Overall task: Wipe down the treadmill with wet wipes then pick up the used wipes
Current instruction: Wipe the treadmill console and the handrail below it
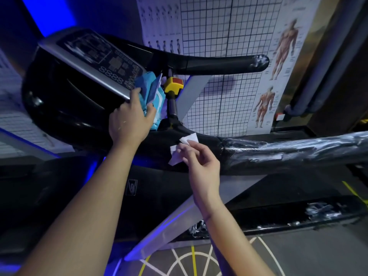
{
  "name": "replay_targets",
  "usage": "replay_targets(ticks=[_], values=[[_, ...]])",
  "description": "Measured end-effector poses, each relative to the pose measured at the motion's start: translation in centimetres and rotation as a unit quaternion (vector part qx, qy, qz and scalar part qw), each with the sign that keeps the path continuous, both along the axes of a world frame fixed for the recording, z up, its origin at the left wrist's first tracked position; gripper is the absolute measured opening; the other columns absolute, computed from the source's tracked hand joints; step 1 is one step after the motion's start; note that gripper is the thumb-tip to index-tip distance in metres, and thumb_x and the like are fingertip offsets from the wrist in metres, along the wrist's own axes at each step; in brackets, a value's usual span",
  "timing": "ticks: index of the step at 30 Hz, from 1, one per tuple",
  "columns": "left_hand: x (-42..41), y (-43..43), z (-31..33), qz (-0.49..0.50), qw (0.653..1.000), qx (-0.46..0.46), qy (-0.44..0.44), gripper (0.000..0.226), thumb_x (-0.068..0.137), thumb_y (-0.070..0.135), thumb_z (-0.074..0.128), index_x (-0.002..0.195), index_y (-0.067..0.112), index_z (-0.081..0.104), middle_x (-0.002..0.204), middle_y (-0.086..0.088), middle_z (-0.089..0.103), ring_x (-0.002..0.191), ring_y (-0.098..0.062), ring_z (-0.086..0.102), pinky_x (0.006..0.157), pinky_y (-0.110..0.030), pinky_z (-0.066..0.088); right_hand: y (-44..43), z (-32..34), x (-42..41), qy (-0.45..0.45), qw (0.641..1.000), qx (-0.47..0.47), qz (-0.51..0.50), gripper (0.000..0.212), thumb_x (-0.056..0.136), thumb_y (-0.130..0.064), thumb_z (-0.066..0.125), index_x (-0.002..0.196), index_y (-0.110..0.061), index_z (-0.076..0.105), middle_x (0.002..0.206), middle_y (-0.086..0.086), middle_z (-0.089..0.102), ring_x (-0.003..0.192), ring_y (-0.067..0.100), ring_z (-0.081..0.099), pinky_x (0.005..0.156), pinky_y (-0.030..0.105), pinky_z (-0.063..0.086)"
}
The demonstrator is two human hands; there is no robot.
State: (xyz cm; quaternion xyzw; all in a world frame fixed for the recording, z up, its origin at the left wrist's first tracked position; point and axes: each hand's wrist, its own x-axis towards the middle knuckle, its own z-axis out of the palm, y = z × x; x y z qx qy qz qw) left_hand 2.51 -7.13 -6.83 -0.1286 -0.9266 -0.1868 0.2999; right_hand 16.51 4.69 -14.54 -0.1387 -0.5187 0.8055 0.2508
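Head view: the yellow stop switch (173, 85), with its red top, sits on a black post at the right end of the treadmill console (89, 58). Just left of the switch, a blue wet-wipe pack (148, 90) leans against the console's lower right corner with its flap lifted. The left hand (129, 120) grips the pack from below, fingers curled over its left side and thumb against its right.

Below and a little right of the switch, a white wet wipe (190, 138) lies crumpled against the black root of the near handrail (288, 150). The right hand (199, 162) pinches the wipe between thumb and fingertips, with the other fingers loosely curled; part of the wipe hangs below the fingers. Farther right of the switch, this handrail is wrapped in clear, shiny film. Above and to the right of the switch the far handrail (219, 64) runs out, its tip also filmed.

Behind the switch hangs a grid chart (219, 26), with a muscle anatomy poster (282, 56) at its right edge. Well below the switch lies the dark running belt (139, 196), and below that a grey floor with white and yellow lines (199, 259).
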Motion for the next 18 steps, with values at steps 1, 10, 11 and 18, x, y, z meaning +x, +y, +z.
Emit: replay_targets(ticks=[1, 10, 11, 18], values=[[0.0, 0.0, 0.0, -0.001, 1.000, 0.001, 0.000, 0.051, 0.103, 0.040, 0.051, 0.147, 0.014, 0.047, 0.105, -0.030, 0.072, 0.088, -0.052, 0.067, 0.076, -0.053, 0.050, 0.4, -0.4, 0.2, 0.003, 1.000, 0.001, -0.020, 0.014, 0.098, -0.006, 0.062, 0.110, -0.005, 0.068, 0.098, 0.009, 0.078, 0.101, 0.024, 0.074, 0.100, 0.043, 0.054], [-0.5, -0.2, -0.4, -0.005, 1.000, 0.002, 0.007, 0.051, 0.103, 0.042, 0.049, 0.146, 0.015, 0.046, 0.104, -0.028, 0.073, 0.087, -0.051, 0.068, 0.075, -0.052, 0.050, 6.3, -2.9, 2.6, 0.019, 0.979, -0.099, -0.179, 0.014, 0.098, -0.001, 0.060, 0.109, 0.003, 0.068, 0.096, 0.017, 0.076, 0.090, 0.029, 0.074, 0.086, 0.035, 0.056], [-0.5, -0.2, -0.4, -0.006, 1.000, 0.002, 0.007, 0.051, 0.102, 0.042, 0.049, 0.146, 0.015, 0.046, 0.104, -0.028, 0.073, 0.087, -0.051, 0.068, 0.075, -0.052, 0.051, 6.7, -2.8, 2.8, 0.018, 0.976, -0.111, -0.189, 0.015, 0.098, 0.000, 0.059, 0.108, 0.002, 0.069, 0.095, 0.017, 0.076, 0.090, 0.029, 0.073, 0.087, 0.037, 0.055], [-0.2, -0.1, -0.3, 0.001, 1.000, 0.003, 0.011, 0.050, 0.103, 0.040, 0.050, 0.146, 0.014, 0.047, 0.102, -0.030, 0.072, 0.087, -0.052, 0.068, 0.072, -0.051, 0.048, 3.2, 1.0, 2.1, 0.068, 0.988, -0.083, -0.110, 0.018, 0.099, 0.002, 0.051, 0.104, 0.000, 0.068, 0.092, 0.021, 0.075, 0.081, 0.025, 0.071, 0.075, 0.028, 0.056]])
